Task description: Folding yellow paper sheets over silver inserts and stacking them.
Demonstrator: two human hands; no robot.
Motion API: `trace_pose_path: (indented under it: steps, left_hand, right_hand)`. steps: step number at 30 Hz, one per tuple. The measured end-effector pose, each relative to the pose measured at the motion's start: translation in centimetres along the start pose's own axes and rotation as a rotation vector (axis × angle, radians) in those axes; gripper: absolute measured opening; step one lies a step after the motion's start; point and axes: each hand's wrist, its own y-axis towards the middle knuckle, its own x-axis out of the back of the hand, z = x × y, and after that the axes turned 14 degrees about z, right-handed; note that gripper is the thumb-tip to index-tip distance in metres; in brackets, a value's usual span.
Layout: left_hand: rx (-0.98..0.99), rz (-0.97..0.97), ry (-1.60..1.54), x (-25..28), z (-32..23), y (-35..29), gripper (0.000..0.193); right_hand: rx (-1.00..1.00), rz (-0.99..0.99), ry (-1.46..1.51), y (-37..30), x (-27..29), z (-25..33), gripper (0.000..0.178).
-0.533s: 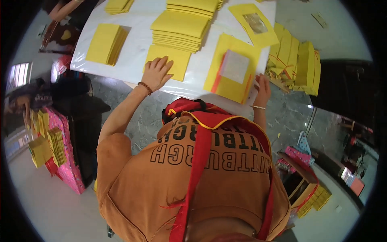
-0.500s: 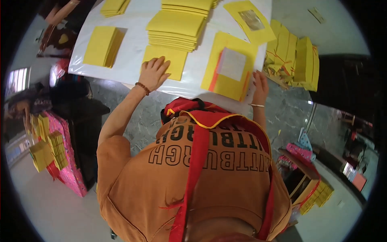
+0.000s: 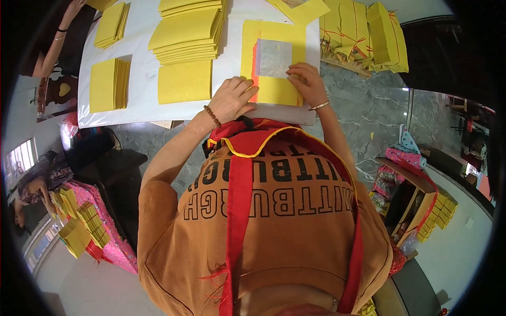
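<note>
On the white-covered table a yellow paper sheet (image 3: 279, 92) lies in front of me, with a silvery grey rectangle (image 3: 275, 58) and orange and purple strips along its left side. My left hand (image 3: 230, 100) rests at its lower left edge, fingers bent a little, touching the orange strip. At the right, the fingertips of my right hand (image 3: 307, 84) touch the lower right corner of the grey rectangle, spaced apart. Left of the sheet is a flat folded yellow paper (image 3: 184, 82), in front of a tall stack of folded yellow papers (image 3: 184, 39).
Smaller yellow stacks (image 3: 108, 85) stand at the table's left. Another yellow sheet (image 3: 300, 9) lies at the far edge. Tied yellow bundles (image 3: 387, 39) sit beyond the table's right side. Another person's arm (image 3: 52, 47) shows at the upper left.
My left hand has moved right, off the folded yellow paper and onto the sheet with the grey rectangle. The right hand has come from beside the sheet onto it. The view has shifted.
</note>
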Motion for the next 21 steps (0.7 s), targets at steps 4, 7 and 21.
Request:
trace_pose_path:
  steps: [4,7,21]
  left_hand:
    - [-0.027,0.002,-0.054,-0.2,0.8,0.4,0.04]
    - [0.002,0.013,-0.215,0.8,1.4,0.7,0.03]
    - [0.276,0.279,-0.621,2.7,3.0,1.7,0.021]
  right_hand:
    - [-0.113,-0.057,0.421,-0.7,-0.7,-1.2,0.018]
    - [-0.23,-0.123,0.71,-0.6,-0.6,-1.1,0.02]
    - [-0.274,-0.156,0.827,-0.3,-0.8,-2.1,0.033]
